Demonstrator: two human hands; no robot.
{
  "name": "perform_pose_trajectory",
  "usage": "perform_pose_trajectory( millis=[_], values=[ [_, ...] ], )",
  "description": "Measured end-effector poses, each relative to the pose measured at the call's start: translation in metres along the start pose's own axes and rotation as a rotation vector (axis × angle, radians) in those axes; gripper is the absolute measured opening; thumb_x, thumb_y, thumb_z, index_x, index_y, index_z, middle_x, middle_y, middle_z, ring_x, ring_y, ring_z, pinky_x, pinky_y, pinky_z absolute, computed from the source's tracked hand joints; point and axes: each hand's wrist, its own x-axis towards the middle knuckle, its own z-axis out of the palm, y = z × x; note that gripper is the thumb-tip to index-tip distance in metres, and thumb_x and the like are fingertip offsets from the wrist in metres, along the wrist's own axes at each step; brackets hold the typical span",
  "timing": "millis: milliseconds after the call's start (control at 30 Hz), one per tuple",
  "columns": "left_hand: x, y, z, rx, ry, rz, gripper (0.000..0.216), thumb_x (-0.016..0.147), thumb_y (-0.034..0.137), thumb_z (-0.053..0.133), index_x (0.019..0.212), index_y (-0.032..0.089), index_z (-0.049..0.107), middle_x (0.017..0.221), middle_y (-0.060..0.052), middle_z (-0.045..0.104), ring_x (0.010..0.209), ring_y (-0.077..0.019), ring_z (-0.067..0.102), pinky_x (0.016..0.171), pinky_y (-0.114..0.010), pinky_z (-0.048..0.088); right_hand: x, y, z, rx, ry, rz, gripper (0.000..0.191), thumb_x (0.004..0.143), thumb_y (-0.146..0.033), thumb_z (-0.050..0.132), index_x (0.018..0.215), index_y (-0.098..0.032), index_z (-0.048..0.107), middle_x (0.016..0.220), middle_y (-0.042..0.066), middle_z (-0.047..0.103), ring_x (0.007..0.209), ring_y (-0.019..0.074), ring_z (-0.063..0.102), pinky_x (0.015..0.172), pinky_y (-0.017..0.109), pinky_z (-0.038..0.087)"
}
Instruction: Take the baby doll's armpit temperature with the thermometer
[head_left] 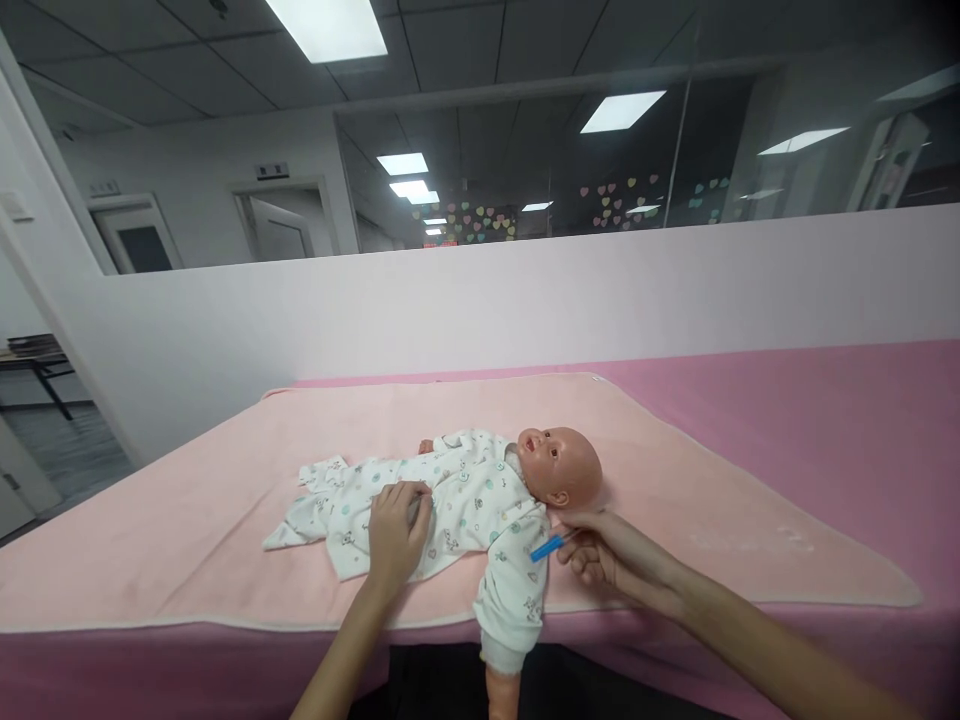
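On its back lies a baby doll, dressed in a white printed outfit. Its head is to the right, and one arm hangs over the near edge. My left hand rests on the outfit around the doll's belly, fingers lightly curved and thumb apart, with no held thing visible. Beside the doll's neck and shoulder, my right hand pinches a slim stick with a blue end. The blue end points left over the sleeve; the rest of the stick is mostly hidden by my fingers.
A peach blanket lies under the doll on a pink-covered surface. Behind it stands a low white wall with glass above. At far left, a dark table stands beyond the partition.
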Motion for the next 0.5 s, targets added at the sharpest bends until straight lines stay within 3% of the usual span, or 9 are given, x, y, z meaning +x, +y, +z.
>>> perform_pose_trajectory(
  millis=[100, 267, 367, 500],
  values=[
    [0.000, 0.000, 0.000, -0.001, 0.006, -0.002, 0.013, 0.078, 0.019, 0.043, 0.083, 0.021, 0.055, 0.085, -0.001, 0.062, 0.082, -0.0197, 0.051, 0.076, -0.034, 0.035, 0.012, 0.022, -0.022, -0.024, 0.148, 0.004, 0.024, 0.079, -0.035, 0.056, 0.073, -0.011, 0.057, 0.060, 0.008, 0.065, 0.041, 0.0076, 0.054, 0.036, 0.015, 0.041],
    [-0.002, -0.004, 0.001, 0.039, 0.097, -0.124, 0.017, 0.075, 0.021, 0.046, 0.088, 0.021, 0.056, 0.073, -0.001, 0.058, 0.078, -0.0199, 0.051, 0.078, -0.036, 0.034, 0.014, 0.028, -0.058, -0.125, 0.160, 0.031, 0.034, 0.076, -0.045, 0.056, 0.088, -0.014, 0.056, 0.050, 0.000, 0.059, 0.028, 0.0044, 0.037, 0.024, 0.013, 0.025],
    [-0.003, -0.009, 0.000, 0.074, 0.179, -0.214, 0.018, 0.076, 0.025, 0.048, 0.091, 0.021, 0.056, 0.073, -0.001, 0.058, 0.078, -0.0206, 0.051, 0.080, -0.037, 0.034, 0.008, 0.027, -0.078, -0.049, 0.248, -0.027, 0.031, 0.074, -0.043, 0.058, 0.088, -0.015, 0.056, 0.042, -0.006, 0.049, 0.026, 0.0013, 0.025, 0.026, 0.012, 0.016],
    [0.002, -0.004, -0.005, 0.142, 0.306, -0.211, 0.016, 0.077, 0.022, 0.046, 0.089, 0.020, 0.056, 0.080, -0.002, 0.061, 0.084, -0.0225, 0.051, 0.082, -0.038, 0.032, 0.002, 0.017, -0.090, -0.057, 0.441, -0.199, 0.034, 0.069, -0.042, 0.061, 0.089, -0.015, 0.056, 0.041, -0.007, 0.046, 0.026, 0.0015, 0.023, 0.027, 0.014, 0.016]
  ],
)
